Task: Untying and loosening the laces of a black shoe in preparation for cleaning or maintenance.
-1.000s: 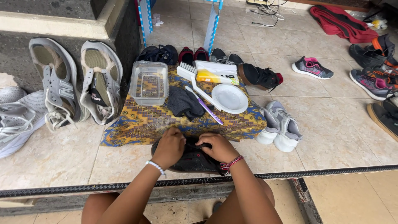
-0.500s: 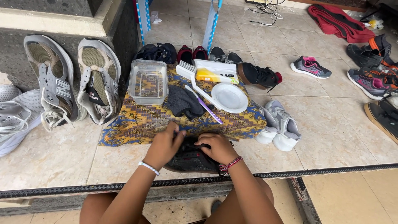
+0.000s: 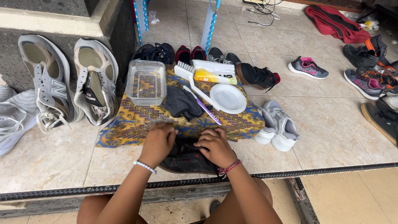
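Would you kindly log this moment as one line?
left hand: on black shoe | right hand: on black shoe | behind: patterned cloth, purple toothbrush

Both forearms reach forward and come close together. The left hand (image 3: 156, 142) is curled, palm down, with fingers bent. The right hand (image 3: 216, 146) is curled in the same way, just beside it.

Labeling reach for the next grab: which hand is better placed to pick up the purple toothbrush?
Right, probably. The right hand rests on the black shoe just below the purple toothbrush, whose near end points toward it. The left hand sits further left, nearer the dark cloth.
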